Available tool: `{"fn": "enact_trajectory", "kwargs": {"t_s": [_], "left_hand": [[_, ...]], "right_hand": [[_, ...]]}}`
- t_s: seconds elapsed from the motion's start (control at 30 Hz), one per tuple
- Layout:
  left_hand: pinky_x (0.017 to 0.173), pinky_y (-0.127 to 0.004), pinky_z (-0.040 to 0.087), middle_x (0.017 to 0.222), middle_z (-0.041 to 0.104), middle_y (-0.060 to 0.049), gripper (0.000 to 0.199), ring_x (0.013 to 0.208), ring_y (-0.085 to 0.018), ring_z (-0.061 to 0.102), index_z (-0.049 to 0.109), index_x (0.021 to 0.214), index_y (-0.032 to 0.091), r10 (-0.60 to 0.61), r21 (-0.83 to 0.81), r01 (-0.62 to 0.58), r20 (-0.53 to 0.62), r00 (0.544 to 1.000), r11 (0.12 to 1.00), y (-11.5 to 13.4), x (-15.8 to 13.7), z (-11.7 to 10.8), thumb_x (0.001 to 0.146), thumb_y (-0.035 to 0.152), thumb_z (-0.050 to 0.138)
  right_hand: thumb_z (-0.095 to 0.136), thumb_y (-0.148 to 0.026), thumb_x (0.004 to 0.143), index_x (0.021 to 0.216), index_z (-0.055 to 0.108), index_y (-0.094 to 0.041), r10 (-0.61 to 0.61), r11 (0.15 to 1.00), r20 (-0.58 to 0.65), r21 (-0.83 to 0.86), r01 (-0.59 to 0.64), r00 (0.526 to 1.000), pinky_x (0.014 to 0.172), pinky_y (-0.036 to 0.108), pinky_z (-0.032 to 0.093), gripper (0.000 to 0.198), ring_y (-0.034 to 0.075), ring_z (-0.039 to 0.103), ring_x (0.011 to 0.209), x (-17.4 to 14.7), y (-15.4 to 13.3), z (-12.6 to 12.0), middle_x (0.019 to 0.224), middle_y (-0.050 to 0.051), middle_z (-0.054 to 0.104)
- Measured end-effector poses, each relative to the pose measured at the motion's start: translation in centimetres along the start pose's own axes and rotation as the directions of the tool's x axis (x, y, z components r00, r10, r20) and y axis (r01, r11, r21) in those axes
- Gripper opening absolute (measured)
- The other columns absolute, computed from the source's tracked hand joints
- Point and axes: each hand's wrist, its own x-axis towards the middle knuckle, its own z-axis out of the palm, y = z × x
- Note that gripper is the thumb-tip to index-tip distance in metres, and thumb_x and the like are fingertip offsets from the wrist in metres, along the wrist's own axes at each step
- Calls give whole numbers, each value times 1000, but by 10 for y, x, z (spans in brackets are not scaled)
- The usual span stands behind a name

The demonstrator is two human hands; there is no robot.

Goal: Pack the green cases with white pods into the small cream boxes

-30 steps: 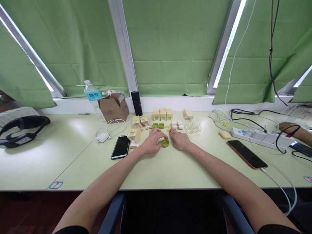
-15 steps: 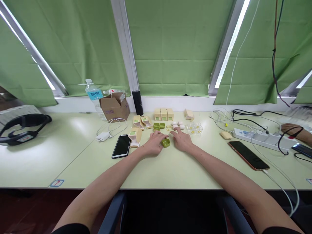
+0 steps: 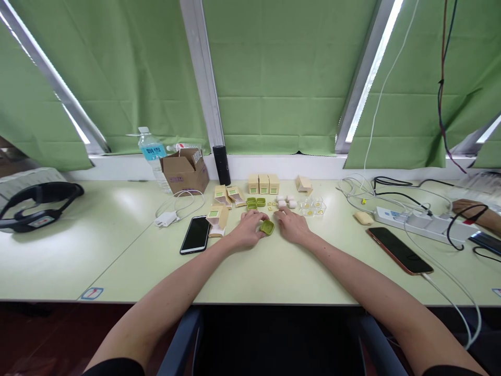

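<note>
My left hand holds a small olive-green square cup between thumb and fingers, with the cup's hollow tilted up toward me. To its right, my right hand lies low over the table, palm down, fingers slightly bent and apart, nothing visible in them. Just past its fingertips sit several white rounded blocks and tiny yellow pieces. Several more green cups stand together beyond my left hand. A clear compartment tray with gold-coloured bits lies to the right of the white blocks.
Small tan cartons stand in a row at the back; an opened carton lies beside a phone. Leftward are a brown box, bottle and headphones. At right are a power strip and charging phone.
My left hand has lifted and tilted the green cup slightly, so its hollow shows more. My right hand has shifted only slightly, its fingers a little closer together.
</note>
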Motion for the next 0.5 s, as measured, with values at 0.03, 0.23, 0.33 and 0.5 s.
{"fn": "enact_trajectory", "kwargs": {"t_s": [0.03,0.23,0.33,0.5], "left_hand": [[104,-51,47,122,62,-10,33,118,-32,54,66,116,25,-18,-12,18,-9,1000,1000,2,0,-1,84,29,72],[109,-52,44,126,59,-10,33,126,-33,51,62,118,25,-111,-102,105,-58,992,989,17,-3,-6,87,30,70],[115,-51,41,124,57,-9,37,129,-30,49,61,121,25,-90,-147,74,-101,991,986,18,-4,-5,85,23,69],[116,-48,40,123,57,-8,41,129,-28,48,59,126,26,-38,-183,5,-178,983,983,14,-2,-1,86,20,67]], "right_hand": [[44,-18,99,137,55,-24,8,1000,-21,20,-7,1000,69,34,47,40,28,66,109,0,2,1,145,14,54],[49,-14,95,123,59,-23,116,956,-186,288,-59,976,75,33,49,31,23,67,97,3,15,4,126,9,67],[50,-16,93,106,62,-21,157,893,-284,449,-14,946,76,33,50,19,20,65,85,5,19,4,107,6,70],[54,-30,93,94,61,-22,188,759,-415,636,136,890,71,33,54,11,20,66,85,1,13,-3,98,6,69]]}}
